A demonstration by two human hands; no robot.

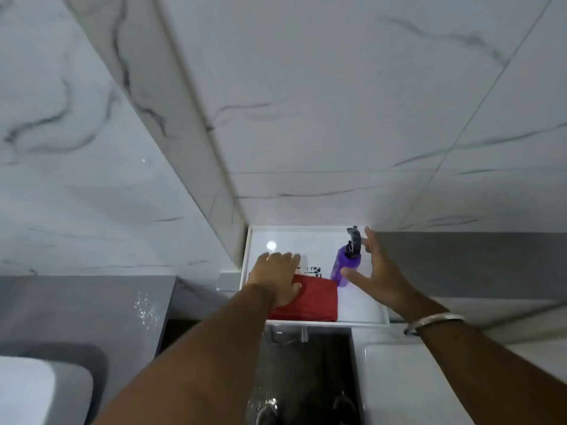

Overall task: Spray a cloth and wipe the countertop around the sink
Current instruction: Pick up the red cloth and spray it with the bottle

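A folded red cloth lies on a small white shelf set against the marble wall. My left hand rests flat on the cloth's left part, fingers spread over it. A purple spray bottle with a dark trigger head stands to the right of the cloth. My right hand is open around the bottle's right side, thumb near its base and fingers by the trigger, not clearly closed on it. A metal bangle sits on that wrist.
Marble-patterned tiled walls meet in a corner just left of the shelf. A white basin edge shows at bottom left. A white fixture is at bottom right, with a dark floor between.
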